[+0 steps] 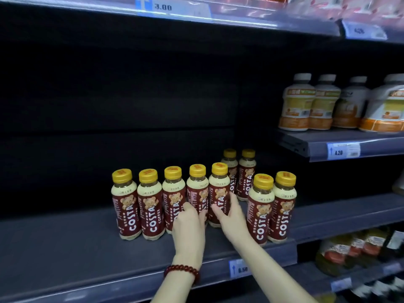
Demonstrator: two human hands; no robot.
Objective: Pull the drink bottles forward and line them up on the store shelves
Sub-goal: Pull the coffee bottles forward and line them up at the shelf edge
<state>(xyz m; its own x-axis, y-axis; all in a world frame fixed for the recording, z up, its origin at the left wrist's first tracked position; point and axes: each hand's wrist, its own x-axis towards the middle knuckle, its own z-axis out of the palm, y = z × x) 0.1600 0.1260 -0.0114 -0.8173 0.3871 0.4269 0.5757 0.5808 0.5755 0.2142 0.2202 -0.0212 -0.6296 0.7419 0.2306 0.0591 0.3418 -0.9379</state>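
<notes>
the left hand (189, 224) reaches in over the shelf (65, 248), its fingers curled round the fourth coffee bottle (197, 191) in the row, a red bead bracelet (182, 272) on the wrist. the right hand (229, 217) sits just beside it, thumb and fingers pinching the fifth coffee bottle (219, 193) low on its label. both bottles stand upright, their long axis vertical, directly ahead of the hands and slightly farther back than the three bottles (149, 204) to their left; the pull they need, as i judge it, is straight toward the shelf edge.

to the right, two front bottles (272, 206) stand nearest the shelf lip, close to the price tag (240, 268). between and behind, two back bottles (239, 171) stand deep on the shelf; the right hand is the nearer one to them, so they look like its next reach.

all the bottles match: yellow caps, cream shoulders, dark red labels with a bear and white lettering, dark drink showing at the neck. they look small, rigid and easy to slide or tip.

off to the right, a higher shelf holds pale orange-labelled bottles (314, 103)
</notes>
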